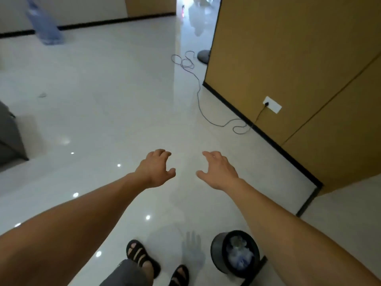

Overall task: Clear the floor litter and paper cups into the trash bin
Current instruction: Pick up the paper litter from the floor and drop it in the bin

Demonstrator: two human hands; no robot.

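L hand [156,169], R hand [218,172]: fingers loosely curled, empty; trash bin [216,254] prob. upright, mouth up.

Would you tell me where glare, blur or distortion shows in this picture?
Head view: glare spots dot the glossy floor; the blue bottle, top left, is blurred; wide-angle distortion tilts the brown wall; the left hand, right hand and trash bin look sharper.

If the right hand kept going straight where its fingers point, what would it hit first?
Probably only the glossy white tiled floor: nothing lies close ahead of the right hand. The thin grey cable trails across the floor farther along that line, though depth is hard to judge here.
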